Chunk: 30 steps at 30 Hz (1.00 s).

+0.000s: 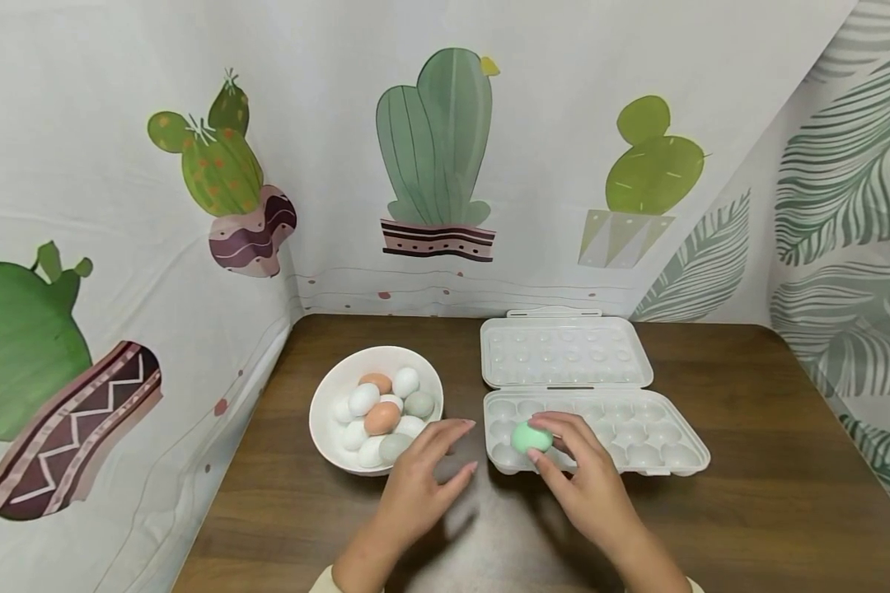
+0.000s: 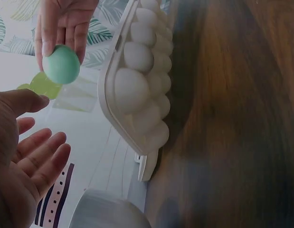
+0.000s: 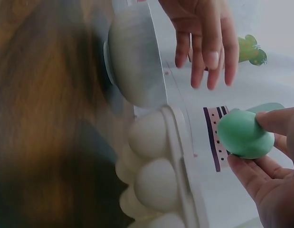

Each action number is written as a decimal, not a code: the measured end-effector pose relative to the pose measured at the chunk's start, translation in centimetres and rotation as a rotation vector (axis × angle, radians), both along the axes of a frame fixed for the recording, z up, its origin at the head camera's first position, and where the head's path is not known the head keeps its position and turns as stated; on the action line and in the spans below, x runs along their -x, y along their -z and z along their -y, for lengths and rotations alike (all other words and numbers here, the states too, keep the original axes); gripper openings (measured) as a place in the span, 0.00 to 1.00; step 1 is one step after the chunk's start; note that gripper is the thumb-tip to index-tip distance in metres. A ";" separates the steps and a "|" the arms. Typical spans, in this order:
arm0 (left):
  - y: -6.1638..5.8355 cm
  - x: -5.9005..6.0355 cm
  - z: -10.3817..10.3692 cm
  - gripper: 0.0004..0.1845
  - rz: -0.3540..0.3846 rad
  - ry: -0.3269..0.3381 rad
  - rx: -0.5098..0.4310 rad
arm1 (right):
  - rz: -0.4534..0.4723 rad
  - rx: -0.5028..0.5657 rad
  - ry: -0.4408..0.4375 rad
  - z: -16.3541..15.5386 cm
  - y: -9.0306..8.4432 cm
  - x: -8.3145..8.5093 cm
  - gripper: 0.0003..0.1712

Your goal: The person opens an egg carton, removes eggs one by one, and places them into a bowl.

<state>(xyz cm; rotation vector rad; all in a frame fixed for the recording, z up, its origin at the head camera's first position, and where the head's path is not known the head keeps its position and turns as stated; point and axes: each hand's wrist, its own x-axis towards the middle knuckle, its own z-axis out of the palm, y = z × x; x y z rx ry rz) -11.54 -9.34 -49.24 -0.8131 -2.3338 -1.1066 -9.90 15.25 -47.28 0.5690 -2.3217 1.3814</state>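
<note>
A green egg is pinched between the thumb and fingers of my right hand, above the left end of a clear plastic egg carton. In the right wrist view the egg is held clear of the carton's rim. My left hand holds nothing, its fingers spread and slightly bent beside the right edge of a white bowl. Inside that bowl lie several eggs: white, grey-green and brown, with one brown egg near the middle.
The carton's lid lies folded back behind its base. All this stands on a dark wooden table. Behind the table hangs a white cloth printed with cacti and leaves.
</note>
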 end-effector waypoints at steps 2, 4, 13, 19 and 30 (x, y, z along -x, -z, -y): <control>0.1 -0.1 -0.2 0.31 0.003 0.010 -0.009 | 0.017 0.027 -0.019 0.4 0.2 -0.2 0.26; 0.3 -0.2 -0.3 0.31 0.006 0.023 -0.018 | 0.033 0.051 -0.042 0.7 0.4 -0.5 0.25; 0.5 -0.9 -1.2 0.31 0.033 0.091 -0.036 | 0.056 0.115 -0.110 1.8 0.8 -1.1 0.25; 0.5 -1.3 -1.9 0.29 0.047 0.113 -0.054 | 0.087 0.139 -0.146 2.1 1.2 -1.2 0.24; 0.7 -1.3 -2.6 0.29 0.027 0.092 -0.063 | 0.128 0.183 -0.177 2.6 1.8 -1.1 0.25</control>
